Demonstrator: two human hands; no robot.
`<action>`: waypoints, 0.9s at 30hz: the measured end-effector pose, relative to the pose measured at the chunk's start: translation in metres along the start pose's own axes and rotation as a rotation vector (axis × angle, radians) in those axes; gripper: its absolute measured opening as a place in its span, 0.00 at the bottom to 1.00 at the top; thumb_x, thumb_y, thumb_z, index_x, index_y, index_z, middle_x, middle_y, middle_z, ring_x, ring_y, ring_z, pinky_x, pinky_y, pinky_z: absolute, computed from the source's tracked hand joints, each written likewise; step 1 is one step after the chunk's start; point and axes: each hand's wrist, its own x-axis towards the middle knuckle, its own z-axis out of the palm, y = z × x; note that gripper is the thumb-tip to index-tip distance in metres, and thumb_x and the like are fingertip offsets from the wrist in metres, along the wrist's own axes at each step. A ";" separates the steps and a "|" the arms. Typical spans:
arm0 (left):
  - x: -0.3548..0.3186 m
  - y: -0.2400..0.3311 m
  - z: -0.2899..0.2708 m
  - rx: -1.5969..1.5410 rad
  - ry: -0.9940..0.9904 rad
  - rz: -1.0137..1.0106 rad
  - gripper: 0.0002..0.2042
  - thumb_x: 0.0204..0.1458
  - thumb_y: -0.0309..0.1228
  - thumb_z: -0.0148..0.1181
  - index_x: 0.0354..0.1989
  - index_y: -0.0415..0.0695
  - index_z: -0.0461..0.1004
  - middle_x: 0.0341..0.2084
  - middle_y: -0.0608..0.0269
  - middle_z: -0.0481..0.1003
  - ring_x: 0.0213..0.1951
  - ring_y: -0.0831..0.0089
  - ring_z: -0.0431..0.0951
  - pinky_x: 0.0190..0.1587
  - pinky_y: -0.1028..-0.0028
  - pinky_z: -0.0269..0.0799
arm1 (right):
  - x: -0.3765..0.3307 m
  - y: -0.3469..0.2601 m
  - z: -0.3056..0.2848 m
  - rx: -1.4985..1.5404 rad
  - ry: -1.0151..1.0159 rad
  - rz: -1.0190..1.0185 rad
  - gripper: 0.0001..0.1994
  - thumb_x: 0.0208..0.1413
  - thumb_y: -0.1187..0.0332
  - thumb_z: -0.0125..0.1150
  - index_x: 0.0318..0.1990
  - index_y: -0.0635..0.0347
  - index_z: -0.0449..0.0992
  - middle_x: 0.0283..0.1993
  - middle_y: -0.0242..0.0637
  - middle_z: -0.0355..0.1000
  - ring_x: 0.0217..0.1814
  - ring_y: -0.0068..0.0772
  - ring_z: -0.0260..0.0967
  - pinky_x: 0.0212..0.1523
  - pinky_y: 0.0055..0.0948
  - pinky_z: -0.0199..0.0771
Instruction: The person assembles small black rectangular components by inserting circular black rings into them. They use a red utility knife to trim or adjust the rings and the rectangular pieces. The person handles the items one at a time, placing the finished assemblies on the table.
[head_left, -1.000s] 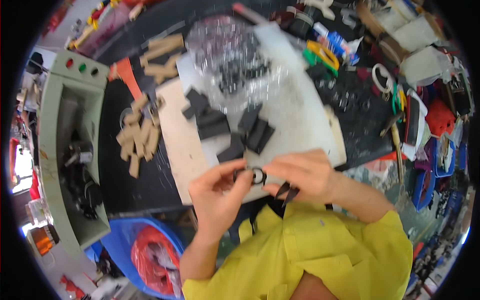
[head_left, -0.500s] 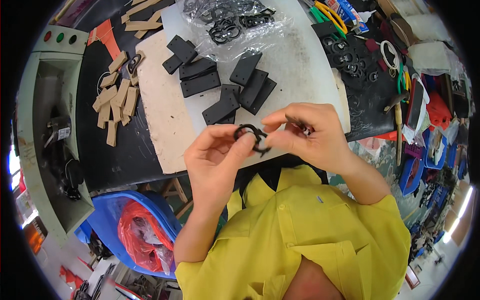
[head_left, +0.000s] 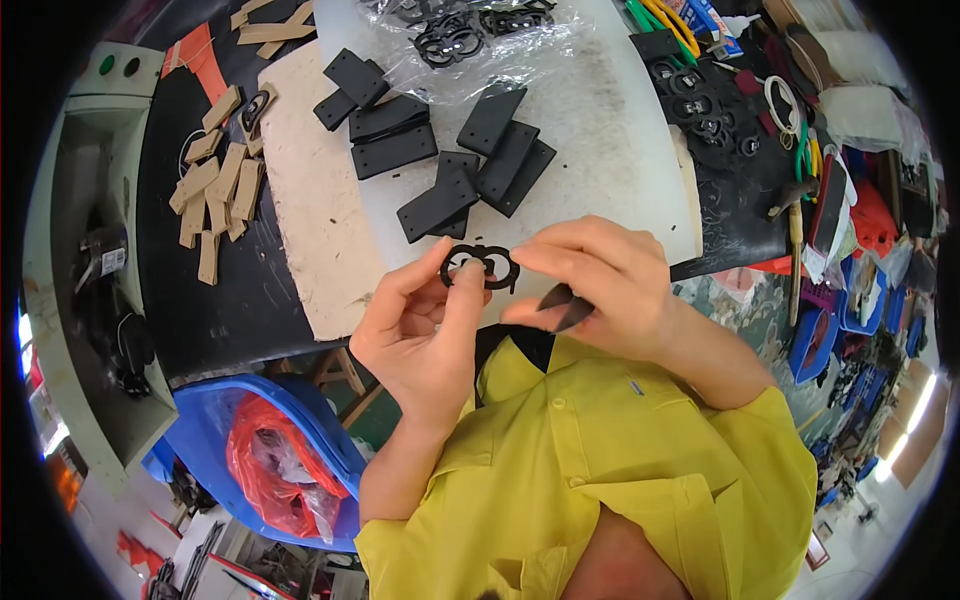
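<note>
The left hand (head_left: 425,335) firmly pinches a black double ring (head_left: 488,266), which could get nicked if the dark pointed tool (head_left: 574,314) gripped in the half-curled right hand (head_left: 612,285) slips

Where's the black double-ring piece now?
In the head view, the black double-ring piece is near the middle, pinched in the left hand, with the right hand at its right end, just below the black rectangular blocks.

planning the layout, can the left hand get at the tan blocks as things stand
Probably yes: only board and tabletop seem to lie between the left hand and the tan blocks, though it holds the black double ring.
</note>
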 end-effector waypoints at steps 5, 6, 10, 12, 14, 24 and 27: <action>-0.004 0.001 -0.004 0.034 -0.002 0.009 0.11 0.44 0.14 0.59 0.38 0.30 0.72 0.24 0.57 0.75 0.26 0.77 0.77 0.30 0.82 0.73 | 0.005 -0.003 -0.010 -0.003 -0.095 -0.074 0.16 0.33 0.77 0.64 0.36 0.66 0.73 0.29 0.36 0.71 0.22 0.29 0.69 0.19 0.23 0.69; -0.004 0.002 -0.003 0.038 0.008 0.006 0.11 0.44 0.14 0.59 0.38 0.30 0.72 0.24 0.58 0.74 0.26 0.76 0.77 0.30 0.80 0.74 | 0.003 -0.001 -0.007 -0.001 -0.087 -0.094 0.16 0.33 0.76 0.63 0.36 0.66 0.73 0.30 0.36 0.71 0.21 0.29 0.69 0.19 0.23 0.69; -0.005 0.002 -0.009 0.021 -0.068 -0.019 0.12 0.46 0.15 0.57 0.41 0.30 0.71 0.25 0.60 0.73 0.27 0.76 0.76 0.33 0.77 0.77 | 0.014 -0.008 -0.012 -0.136 -0.233 -0.204 0.16 0.37 0.75 0.60 0.38 0.67 0.73 0.31 0.37 0.71 0.23 0.29 0.69 0.19 0.22 0.69; 0.000 0.006 -0.017 -0.034 -0.180 -0.098 0.16 0.43 0.15 0.61 0.43 0.31 0.72 0.30 0.56 0.76 0.31 0.76 0.76 0.36 0.79 0.73 | 0.008 -0.003 -0.011 -0.147 -0.166 -0.206 0.17 0.37 0.75 0.59 0.39 0.66 0.74 0.31 0.38 0.72 0.24 0.29 0.69 0.19 0.22 0.69; 0.013 0.004 -0.032 0.206 -0.261 0.202 0.17 0.42 0.15 0.59 0.44 0.31 0.71 0.33 0.53 0.76 0.35 0.71 0.77 0.40 0.75 0.72 | 0.009 0.005 -0.018 -0.060 -0.147 -0.099 0.15 0.40 0.75 0.61 0.40 0.64 0.74 0.32 0.40 0.72 0.26 0.29 0.68 0.22 0.22 0.68; 0.049 0.004 -0.041 0.439 -0.172 0.321 0.09 0.51 0.19 0.55 0.40 0.34 0.74 0.31 0.56 0.75 0.32 0.75 0.76 0.33 0.78 0.72 | 0.024 -0.010 -0.029 0.413 -0.217 0.363 0.13 0.38 0.78 0.64 0.36 0.59 0.76 0.27 0.33 0.69 0.24 0.23 0.66 0.22 0.21 0.64; 0.033 0.018 -0.032 0.097 -0.162 -0.052 0.10 0.51 0.20 0.55 0.42 0.32 0.73 0.32 0.55 0.75 0.30 0.75 0.75 0.33 0.78 0.72 | 0.023 -0.014 -0.018 0.374 -0.265 0.118 0.18 0.33 0.78 0.61 0.38 0.57 0.76 0.28 0.33 0.68 0.24 0.29 0.68 0.22 0.22 0.67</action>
